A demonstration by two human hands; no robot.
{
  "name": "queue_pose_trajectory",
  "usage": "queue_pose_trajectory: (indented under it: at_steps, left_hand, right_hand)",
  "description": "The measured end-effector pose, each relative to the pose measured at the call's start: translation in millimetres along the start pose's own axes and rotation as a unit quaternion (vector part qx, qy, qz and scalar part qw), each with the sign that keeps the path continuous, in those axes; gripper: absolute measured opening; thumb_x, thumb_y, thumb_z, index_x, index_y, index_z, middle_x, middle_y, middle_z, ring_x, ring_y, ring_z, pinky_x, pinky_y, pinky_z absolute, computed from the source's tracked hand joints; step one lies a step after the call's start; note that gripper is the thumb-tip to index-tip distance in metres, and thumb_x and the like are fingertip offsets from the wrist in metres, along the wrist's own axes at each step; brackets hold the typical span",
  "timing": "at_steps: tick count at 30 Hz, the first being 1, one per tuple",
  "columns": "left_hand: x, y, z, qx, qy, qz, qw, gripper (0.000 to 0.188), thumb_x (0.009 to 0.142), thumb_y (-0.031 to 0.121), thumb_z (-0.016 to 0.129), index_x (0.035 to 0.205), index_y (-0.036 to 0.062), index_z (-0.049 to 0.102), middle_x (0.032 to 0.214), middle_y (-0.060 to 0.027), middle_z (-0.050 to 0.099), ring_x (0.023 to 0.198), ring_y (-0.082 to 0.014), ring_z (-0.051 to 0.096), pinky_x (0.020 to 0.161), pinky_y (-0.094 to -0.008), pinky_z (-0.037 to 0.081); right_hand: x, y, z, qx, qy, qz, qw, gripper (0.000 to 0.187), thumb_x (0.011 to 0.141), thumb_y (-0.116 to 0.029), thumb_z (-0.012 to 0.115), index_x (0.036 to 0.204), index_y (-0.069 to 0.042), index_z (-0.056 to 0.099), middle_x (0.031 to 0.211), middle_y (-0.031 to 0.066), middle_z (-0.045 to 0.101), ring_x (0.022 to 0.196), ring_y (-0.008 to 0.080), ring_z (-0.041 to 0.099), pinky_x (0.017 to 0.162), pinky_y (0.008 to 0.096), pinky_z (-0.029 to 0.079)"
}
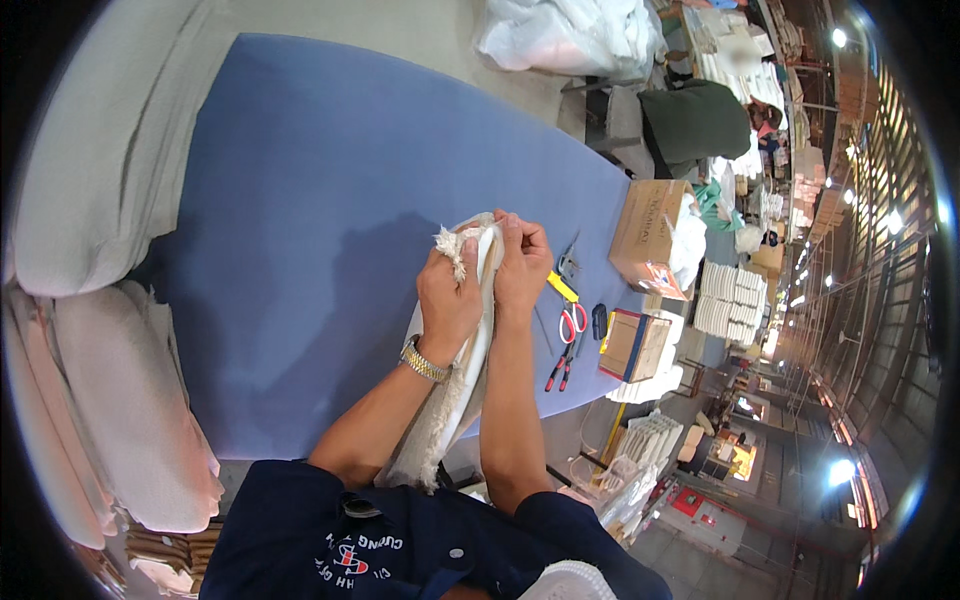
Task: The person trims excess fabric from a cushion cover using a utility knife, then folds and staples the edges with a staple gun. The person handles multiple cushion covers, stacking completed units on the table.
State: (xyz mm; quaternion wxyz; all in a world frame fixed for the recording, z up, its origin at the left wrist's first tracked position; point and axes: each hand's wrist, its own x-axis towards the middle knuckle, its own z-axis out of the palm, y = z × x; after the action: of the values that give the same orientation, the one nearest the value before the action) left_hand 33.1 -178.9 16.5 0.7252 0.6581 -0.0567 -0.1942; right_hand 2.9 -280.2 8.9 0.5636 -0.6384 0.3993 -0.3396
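Observation:
A long piece of pale grey-cream fabric (443,420) with a frayed edge and a white inner strip runs from my lap up to my hands, over the near part of the blue table. My left hand (447,300), with a metal watch on its wrist, is closed on the fabric, and a frayed tuft stands out beside its thumb. Close beside it, my right hand (521,265) pinches the far end of the same fabric between thumb and fingers. Parts of the fingertips are hidden by the folds.
Right of my hands lie a yellow utility knife (562,287), scissors (571,324) and red-handled pliers (560,372). A cardboard box (645,222) and a smaller box (633,345) stand at the table's right edge. Pale cushions (130,390) are piled left. A person (695,125) sits beyond.

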Motion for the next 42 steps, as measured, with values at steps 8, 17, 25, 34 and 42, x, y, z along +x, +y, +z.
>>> queue_pose_trajectory:
  at_steps: [8, 17, 25, 34, 42]
  left_hand:
    - [21, -4, 0, -0.013, -0.065, 0.049, 0.997, 0.031, 0.107, 0.019, 0.053, 0.120, -0.0041, 0.069, 0.117, -0.0163, 0.074, 0.112, -0.0246, 0.068, 0.097, -0.0339, 0.051]
    - [14, 5, -29, 0.051, -0.138, 0.163, 0.976, 0.025, 0.103, 0.014, 0.055, 0.111, -0.0025, 0.073, 0.113, -0.0138, 0.075, 0.121, -0.0315, 0.066, 0.113, -0.0514, 0.037]
    - [-2, 9, -38, 0.056, -0.181, 0.149, 0.971, 0.027, 0.102, 0.020, 0.060, 0.113, -0.0016, 0.072, 0.120, -0.0141, 0.073, 0.125, -0.0313, 0.063, 0.114, -0.0506, 0.037]
    - [103, -22, 16, -0.164, -0.351, -0.048, 0.920, 0.077, 0.111, 0.049, 0.021, 0.104, -0.0050, 0.075, 0.125, -0.0213, 0.068, 0.128, -0.0307, 0.058, 0.109, -0.0448, 0.044]
    - [89, -29, 10, -0.183, -0.359, -0.132, 0.906, 0.058, 0.111, 0.032, 0.034, 0.084, -0.0036, 0.071, 0.088, -0.0188, 0.070, 0.104, -0.0280, 0.065, 0.103, -0.0449, 0.048]
  right_hand:
    - [-9, 5, 12, 0.132, 0.026, 0.021, 0.991, 0.022, 0.106, -0.019, 0.060, 0.089, -0.005, 0.057, 0.100, 0.0100, 0.071, 0.107, 0.0227, 0.066, 0.100, 0.0379, 0.049]
    - [-28, -9, 13, 0.099, 0.004, -0.062, 0.993, 0.024, 0.107, -0.020, 0.057, 0.087, -0.007, 0.052, 0.089, 0.0081, 0.063, 0.103, 0.0225, 0.062, 0.114, 0.0529, 0.038]
    - [-45, -29, 0, -0.015, -0.006, -0.119, 0.993, 0.023, 0.104, -0.023, 0.062, 0.091, -0.007, 0.052, 0.087, 0.0089, 0.064, 0.096, 0.0214, 0.064, 0.110, 0.0523, 0.044]
    - [-43, -19, -8, 0.103, -0.020, -0.084, 0.991, 0.021, 0.104, -0.020, 0.062, 0.091, -0.007, 0.053, 0.090, 0.0092, 0.064, 0.099, 0.0205, 0.062, 0.110, 0.0487, 0.042]
    - [-42, -9, 9, 0.092, -0.010, -0.085, 0.992, 0.024, 0.104, -0.024, 0.063, 0.091, -0.006, 0.054, 0.094, 0.0105, 0.065, 0.109, 0.0254, 0.059, 0.105, 0.0446, 0.042]
